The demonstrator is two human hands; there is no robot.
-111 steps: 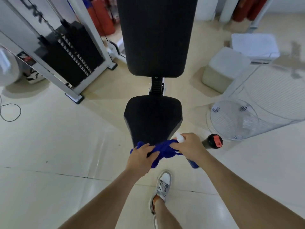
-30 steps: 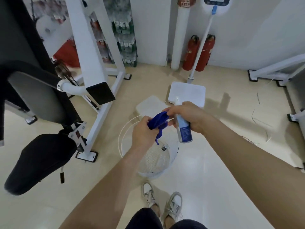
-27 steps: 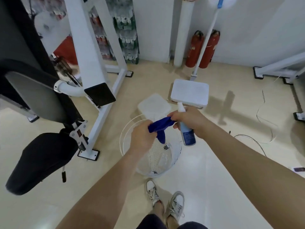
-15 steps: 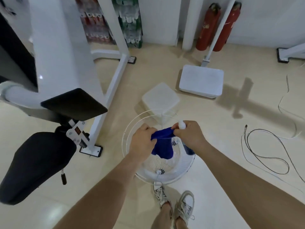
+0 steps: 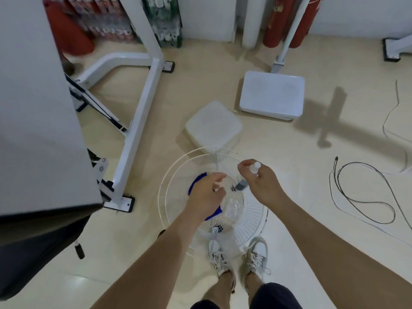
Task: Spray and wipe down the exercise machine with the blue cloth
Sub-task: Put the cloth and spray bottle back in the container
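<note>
The blue cloth (image 5: pixel 197 182) now lies inside the white wire fan guard (image 5: pixel 165 181) on the floor, where half a second ago both hands held it stretched above that guard. The left hand (image 5: pixel 206 196) hovers over the cloth with its fingers loosely curled and nothing in its grip. The right hand (image 5: pixel 259 181), above the guard's far right part, is closed around the spray bottle (image 5: pixel 255 167), whose white top pokes out between the fingers. The exercise machine's white frame (image 5: pixel 138 117) stands left of the guard, the black seat pad (image 5: pixel 33 246) nearer left.
</note>
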